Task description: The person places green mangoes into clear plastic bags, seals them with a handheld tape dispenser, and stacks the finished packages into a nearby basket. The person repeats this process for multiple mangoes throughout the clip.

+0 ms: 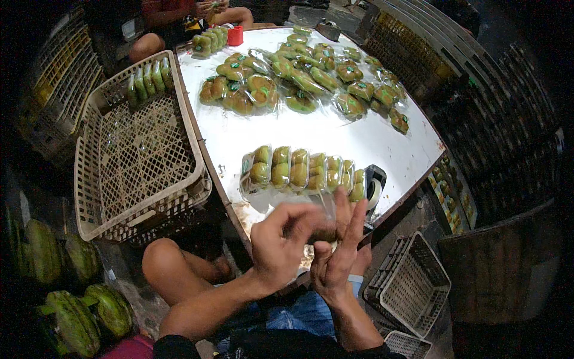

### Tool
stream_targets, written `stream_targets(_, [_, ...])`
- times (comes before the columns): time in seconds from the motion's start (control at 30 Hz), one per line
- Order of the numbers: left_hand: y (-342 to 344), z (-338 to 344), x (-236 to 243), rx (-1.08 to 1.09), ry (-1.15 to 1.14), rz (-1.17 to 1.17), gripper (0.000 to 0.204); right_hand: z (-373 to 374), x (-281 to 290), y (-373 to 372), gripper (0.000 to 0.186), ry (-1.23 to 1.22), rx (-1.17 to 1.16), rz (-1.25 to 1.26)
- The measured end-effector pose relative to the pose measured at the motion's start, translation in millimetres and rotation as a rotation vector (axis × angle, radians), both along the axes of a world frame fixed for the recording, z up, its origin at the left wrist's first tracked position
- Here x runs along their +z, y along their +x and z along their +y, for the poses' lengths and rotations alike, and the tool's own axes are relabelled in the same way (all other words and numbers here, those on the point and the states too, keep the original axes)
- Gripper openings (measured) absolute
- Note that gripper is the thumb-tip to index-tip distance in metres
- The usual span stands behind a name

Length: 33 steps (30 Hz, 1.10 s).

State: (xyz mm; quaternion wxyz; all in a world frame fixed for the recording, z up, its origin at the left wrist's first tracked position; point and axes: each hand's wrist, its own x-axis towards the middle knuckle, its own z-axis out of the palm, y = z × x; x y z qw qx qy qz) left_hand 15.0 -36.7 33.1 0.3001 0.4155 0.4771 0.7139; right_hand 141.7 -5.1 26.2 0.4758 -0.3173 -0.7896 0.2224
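Observation:
My left hand (280, 242) is over the near edge of the white table, its fingers curled and smeared by motion. Facing it, my right hand (341, 254) has its fingers stretched out and apart. Between them shows part of a brownish-green fruit pack (323, 232), mostly hidden by the fingers; which hand bears it is unclear. Just beyond stands a row of clear-wrapped packs of green fruit (299, 169), set on edge side by side. A black tape dispenser (376, 184) with a pale roll sits at the row's right end.
Many bagged fruits (311, 75) are heaped on the far half of the table (257, 128). A plastic crate (194, 134) at left holds several packs. Smaller crates (412, 287) stand at lower right, large green fruits (72, 317) at lower left. Another person's hands (212, 7) work at the far edge.

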Motion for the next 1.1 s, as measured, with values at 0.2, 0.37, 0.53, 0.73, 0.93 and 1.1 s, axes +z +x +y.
stream_targets(0.2, [-21, -5, -11, 0.013, 0.148, 0.39, 0.014, 9, 6, 2, 0.016, -0.043, 0.187, -0.008])
stream_targets(0.37, [-18, -2, -10, -0.222, -0.036, -0.118, 0.033, 15, 12, 8, 0.038, -0.108, 0.186, -0.005])
stream_targets(0.53, [-9, -12, 1, -0.136, -0.088, -0.104, 0.063, 16, 12, 14, 0.038, -0.002, 0.09, -0.118])
stream_targets(0.73, [-15, -5, 8, -0.172, -0.258, 0.112, 0.064, 11, 4, 14, 0.037, -0.104, 0.039, -0.104])
stream_targets(0.93, [-31, -5, 17, -0.132, -0.188, 0.62, 0.026, 26, 1, 15, 0.024, 0.253, -0.014, -0.259])
stream_targets(1.1, [-19, 9, -10, 0.298, -0.104, 0.863, 0.014, 34, -6, -9, 0.01, -0.412, -0.045, 0.171])
